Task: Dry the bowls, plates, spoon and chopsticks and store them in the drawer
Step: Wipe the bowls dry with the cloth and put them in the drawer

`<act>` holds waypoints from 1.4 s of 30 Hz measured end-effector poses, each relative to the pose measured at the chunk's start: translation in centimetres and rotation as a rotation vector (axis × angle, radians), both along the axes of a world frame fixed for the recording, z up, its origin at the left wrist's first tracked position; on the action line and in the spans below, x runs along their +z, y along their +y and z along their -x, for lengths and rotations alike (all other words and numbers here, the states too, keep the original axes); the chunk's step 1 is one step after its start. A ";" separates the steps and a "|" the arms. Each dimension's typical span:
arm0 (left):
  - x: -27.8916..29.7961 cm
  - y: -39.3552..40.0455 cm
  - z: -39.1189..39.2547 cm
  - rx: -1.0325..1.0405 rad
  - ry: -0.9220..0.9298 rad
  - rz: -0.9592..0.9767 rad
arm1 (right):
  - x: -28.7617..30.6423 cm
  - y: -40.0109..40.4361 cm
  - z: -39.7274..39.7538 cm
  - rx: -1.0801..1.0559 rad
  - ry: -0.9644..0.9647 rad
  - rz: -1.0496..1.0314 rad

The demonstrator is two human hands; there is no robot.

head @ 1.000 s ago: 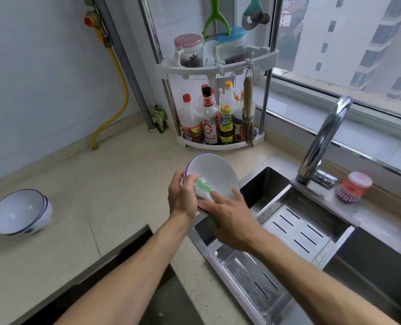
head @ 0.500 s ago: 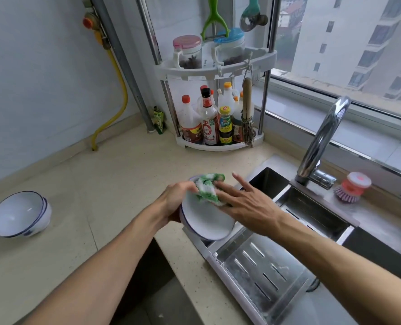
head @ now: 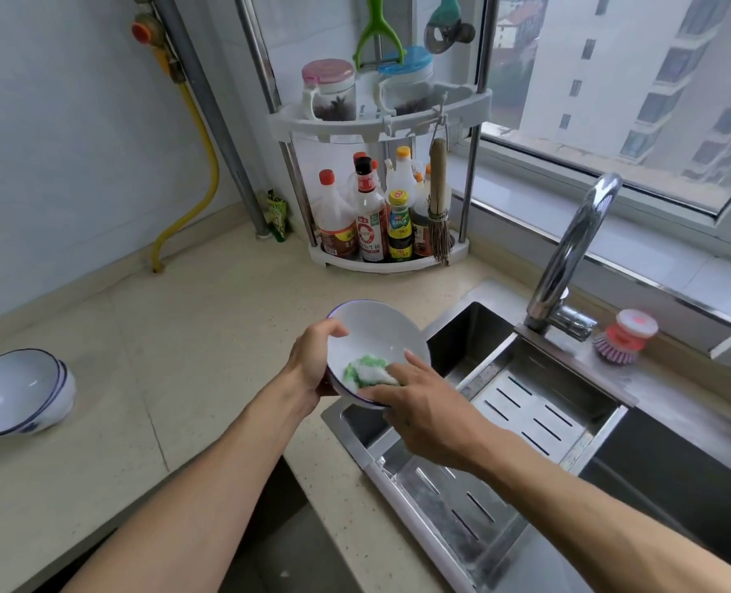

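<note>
Hands — left hand (head: pixel 312 361) grips bowl (head: pixel 376 336) rim | right hand (head: pixel 428 404) presses cloth (head: pixel 366 372) inside — above sink (head: pixel 475 331)

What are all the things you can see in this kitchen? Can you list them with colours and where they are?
bowl: 1, white with blue rim, held tilted over the sink edge
cloth: 1, green and white, inside the held bowl
stacked bowls: about 2, white with blue rims, far left of the counter
rack: 1, white, back corner
jars: 2, pink lid and blue lid, top shelf
bottles: several, red, orange and yellow caps, bottom shelf
tap: 1, silver, behind the sink
sink: 1, steel, right
brush: 1, red and pink, beside the tap
left hand: grips the bowl's rim
right hand: presses the cloth into the bowl
</note>
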State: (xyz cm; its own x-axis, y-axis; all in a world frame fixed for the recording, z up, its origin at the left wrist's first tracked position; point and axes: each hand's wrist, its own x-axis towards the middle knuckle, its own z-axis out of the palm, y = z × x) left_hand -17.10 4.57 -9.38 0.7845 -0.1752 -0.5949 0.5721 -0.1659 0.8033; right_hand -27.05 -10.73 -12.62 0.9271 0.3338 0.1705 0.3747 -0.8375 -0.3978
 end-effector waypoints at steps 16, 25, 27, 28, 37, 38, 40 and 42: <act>-1.2 0.8 -0.2 -1.149 -0.888 -0.901 | -1.0 -4.7 -0.2 -0.105 -0.066 -0.048; 0.1 -1.3 2.6 -0.564 -0.342 -0.242 | -0.9 -0.9 1.0 -0.386 0.284 -1.071; 0.6 -1.6 2.8 -0.514 -0.354 -0.163 | -0.8 0.0 0.1 -0.493 0.285 -1.358; 0.7 -1.6 2.9 -0.511 -0.359 -0.138 | -0.7 0.0 -0.5 -0.590 0.272 -1.424; 1.1 -2.1 3.3 -0.566 -0.389 -0.136 | -1.2 0.7 -1.4 -0.469 0.121 -1.234; 1.2 -2.1 3.5 -0.593 -0.391 -0.147 | -1.3 0.0 -1.9 -0.539 0.167 -1.288; 1.2 -2.3 3.9 -0.601 -0.403 -0.175 | -1.1 -1.2 -3.0 -0.653 0.265 -1.352; 1.0 -2.4 3.8 -0.563 -0.400 -0.173 | -1.0 -0.4 -3.2 -0.633 0.256 -1.285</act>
